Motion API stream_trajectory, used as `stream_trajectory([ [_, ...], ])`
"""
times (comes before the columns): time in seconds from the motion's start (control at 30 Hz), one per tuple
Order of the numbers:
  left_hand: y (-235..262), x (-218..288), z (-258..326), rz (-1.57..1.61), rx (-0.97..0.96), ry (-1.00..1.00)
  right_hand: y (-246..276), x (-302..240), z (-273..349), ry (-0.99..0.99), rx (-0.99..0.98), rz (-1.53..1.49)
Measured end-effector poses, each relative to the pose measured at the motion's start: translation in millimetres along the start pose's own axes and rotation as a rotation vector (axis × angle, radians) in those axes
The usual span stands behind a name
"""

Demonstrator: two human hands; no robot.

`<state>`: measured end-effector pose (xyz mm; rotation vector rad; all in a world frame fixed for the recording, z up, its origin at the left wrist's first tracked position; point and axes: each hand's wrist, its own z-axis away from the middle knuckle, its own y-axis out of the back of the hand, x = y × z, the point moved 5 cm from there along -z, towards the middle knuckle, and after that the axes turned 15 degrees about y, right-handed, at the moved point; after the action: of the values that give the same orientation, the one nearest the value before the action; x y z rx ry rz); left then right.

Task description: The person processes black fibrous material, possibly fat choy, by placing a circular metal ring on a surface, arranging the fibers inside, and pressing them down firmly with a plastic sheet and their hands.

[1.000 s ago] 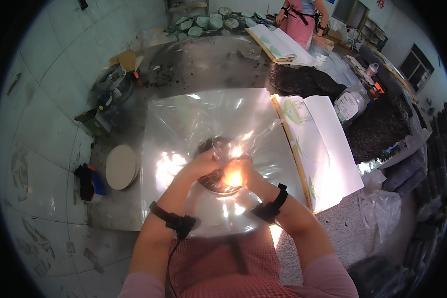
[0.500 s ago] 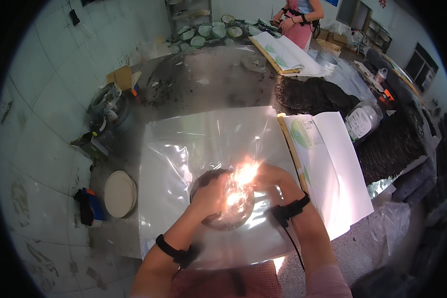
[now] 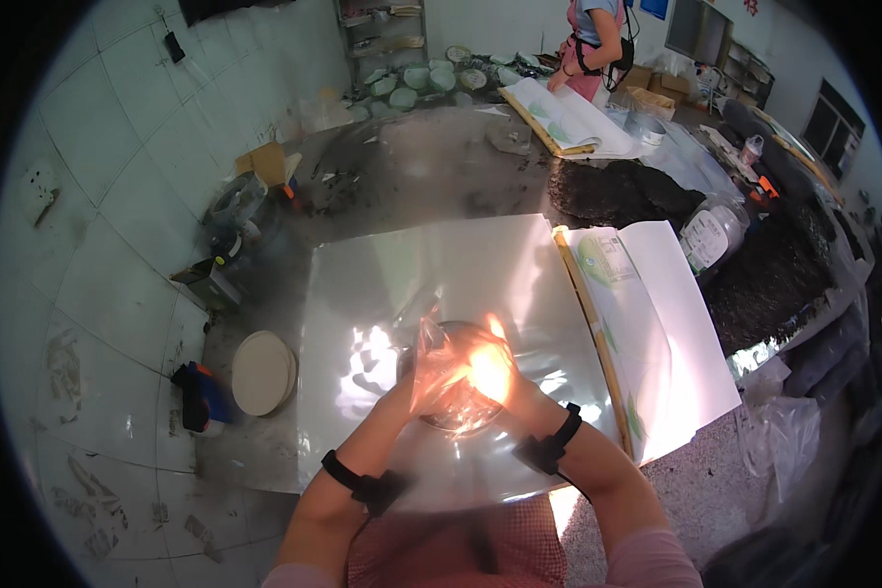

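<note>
On a large stack of glossy clear plastic sheets [image 3: 441, 260] rests a dark round thing [image 3: 456, 416], wrapped in or covered by crumpled clear plastic film [image 3: 436, 367]. My left hand [image 3: 400, 397] is closed on the film along the left side, with most of its fingers behind the plastic. From the right, my right hand [image 3: 521, 390] holds the film against the round thing. Strong glare washes out its fingertips. What kind of thing lies under the film I cannot make out.
Right of the sheets lies a white printed sheet [image 3: 647, 323] with a wooden stick [image 3: 596, 333] along its edge. Round pale discs [image 3: 263, 374] sit at the left. Farther right are a clear jar [image 3: 713, 235] and black material [image 3: 637, 191]. A person [image 3: 598, 49] stands across the table.
My hands have shifted from the top of the round thing to its two sides. The film now stands up between them. The view has swung slightly left, and the person opposite has straightened.
</note>
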<state>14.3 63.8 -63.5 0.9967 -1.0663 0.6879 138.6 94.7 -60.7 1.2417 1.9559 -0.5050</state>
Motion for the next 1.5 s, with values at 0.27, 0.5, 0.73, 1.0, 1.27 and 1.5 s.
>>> stream_trajectory([
  [0.27,41.8,115.6,94.6,-0.51,0.618,-0.074,-12.6,-24.5,-10.6,0.339,-0.398,0.945],
  [0.5,-12.8,49.1,20.4,-0.742,0.418,0.053,11.2,-49.6,5.4,0.084,-0.204,0.384],
  [0.73,-1.4,80.9,17.6,-0.661,-0.054,0.161,16.1,19.3,70.7,-0.273,0.212,0.032],
  [1.0,7.8,76.3,39.6,-0.645,0.411,-0.215,9.8,-5.8,33.5,-0.316,0.766,-0.878],
  [1.27,-3.8,85.4,33.8,-0.861,0.298,-0.038,59.7,-79.8,22.6,0.172,-0.181,0.844],
  [1.5,-11.5,85.7,22.1,-0.848,0.29,-0.095,50.0,-20.8,56.1,-0.245,0.071,0.724],
])
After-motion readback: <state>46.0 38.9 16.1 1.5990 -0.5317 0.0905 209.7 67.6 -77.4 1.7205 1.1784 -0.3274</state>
